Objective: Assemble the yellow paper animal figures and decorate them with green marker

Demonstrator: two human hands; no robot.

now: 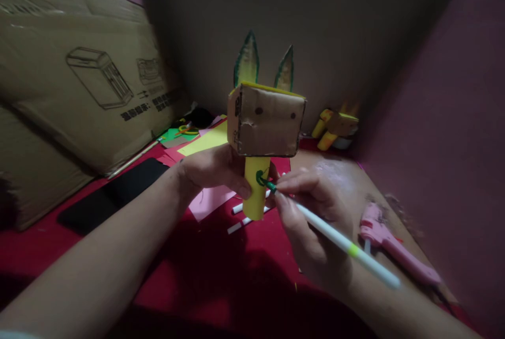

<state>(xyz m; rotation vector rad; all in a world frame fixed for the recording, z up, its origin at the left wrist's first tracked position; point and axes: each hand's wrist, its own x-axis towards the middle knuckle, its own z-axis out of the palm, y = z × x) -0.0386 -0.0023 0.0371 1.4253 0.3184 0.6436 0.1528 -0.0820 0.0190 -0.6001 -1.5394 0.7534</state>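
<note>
My left hand (215, 171) grips a cardboard animal figure (266, 121) by its yellow paper tube leg (255, 192), holding it upright above the red surface. The figure has a brown cardboard box body with two dark dots, a yellow top edge and two pointed ears outlined in green. My right hand (307, 213) holds a white marker pen (343, 242) with a green tip. The tip touches a green ring drawn on the yellow tube.
A pink glue gun (394, 249) lies at the right. White sticks (240, 218) and pink paper (209, 199) lie under the figure. A large cardboard box (79, 81) leans at the left, with a black object (114, 194) below it. Another yellow cardboard figure (335, 126) sits at the back, and scissors (187, 130) lie on coloured paper.
</note>
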